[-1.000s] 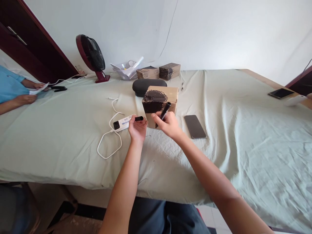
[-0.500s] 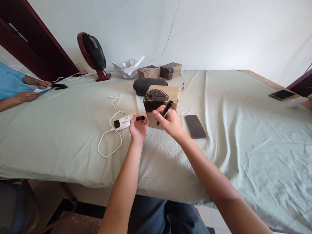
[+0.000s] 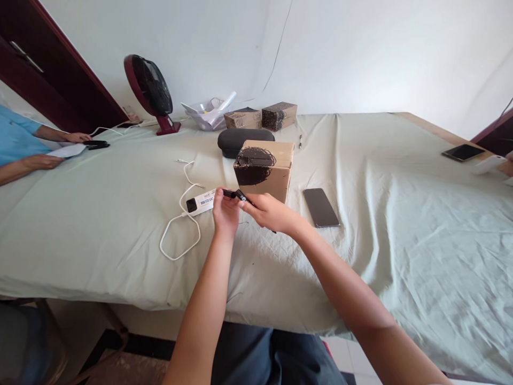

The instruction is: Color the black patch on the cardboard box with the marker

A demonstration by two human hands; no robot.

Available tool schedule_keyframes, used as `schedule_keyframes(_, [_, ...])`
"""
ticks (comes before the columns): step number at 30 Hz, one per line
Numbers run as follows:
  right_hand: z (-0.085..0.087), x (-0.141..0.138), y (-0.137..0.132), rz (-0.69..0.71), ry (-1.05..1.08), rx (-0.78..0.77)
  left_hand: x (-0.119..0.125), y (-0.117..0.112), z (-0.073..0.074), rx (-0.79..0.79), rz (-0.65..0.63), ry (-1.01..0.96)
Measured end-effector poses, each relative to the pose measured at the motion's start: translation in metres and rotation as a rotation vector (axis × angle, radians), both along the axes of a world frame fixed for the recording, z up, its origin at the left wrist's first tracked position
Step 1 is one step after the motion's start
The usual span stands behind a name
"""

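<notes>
Between the thumb and fingers of my left hand (image 3: 226, 216) is a black marker cap (image 3: 228, 193), lying sideways. My right hand (image 3: 270, 211) is closed around a black marker (image 3: 245, 198), one end of it close against the cap; whether they touch is hard to tell. The marker's other end shows a little below my right fingers. Just behind both hands stands a cardboard box (image 3: 276, 179) with a dark scribbled patch over its top edge and front. A white power strip or adapter (image 3: 204, 201) with a cable lies beside my left hand, partly covered by it.
A dark phone (image 3: 320, 207) lies right of the box. Behind it are a black case (image 3: 244, 140), two smaller boxes (image 3: 279, 116), a plastic basket (image 3: 206, 117) and a fan (image 3: 150, 88). At the left a person's hands (image 3: 44, 160) hold paper. Another phone (image 3: 463, 152) lies far right.
My right hand has come down and left from the box's front and turned, bringing the marker's end to the cap. My left hand has barely moved.
</notes>
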State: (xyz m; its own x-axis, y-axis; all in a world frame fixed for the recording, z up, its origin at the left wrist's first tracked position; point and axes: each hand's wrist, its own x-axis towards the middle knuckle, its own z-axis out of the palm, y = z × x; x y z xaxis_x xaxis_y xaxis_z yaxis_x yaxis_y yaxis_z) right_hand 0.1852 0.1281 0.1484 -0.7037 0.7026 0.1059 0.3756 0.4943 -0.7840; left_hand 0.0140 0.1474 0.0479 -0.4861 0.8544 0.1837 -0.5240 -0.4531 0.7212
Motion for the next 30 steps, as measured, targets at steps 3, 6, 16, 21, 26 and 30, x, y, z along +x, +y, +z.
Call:
schedule_keyframes(3, [0.000, -0.002, 0.001, -0.009, -0.065, 0.006, 0.000, 0.000, 0.000, 0.026, 0.003, -0.054])
schedule_keyframes(6, [-0.003, -0.003, 0.002, -0.006, -0.105, 0.033, 0.002, -0.002, 0.002, 0.046, -0.020, -0.094])
schedule_keyframes(16, [-0.012, -0.009, 0.006, -0.017, -0.128, 0.042, 0.008, -0.004, 0.006, 0.093, 0.090, 0.146])
schedule_keyframes(21, [-0.016, -0.013, 0.004, -0.040, -0.102, 0.027, 0.010, -0.005, 0.006, 0.077, 0.137, 0.189])
schedule_keyframes(26, [-0.018, -0.009, 0.003, -0.086, -0.136, 0.063, 0.014, -0.007, 0.007, 0.088, 0.173, 0.269])
schedule_keyframes(30, [-0.018, -0.003, 0.007, -0.050, -0.112, 0.056, 0.018, -0.008, 0.005, 0.082, 0.168, 0.284])
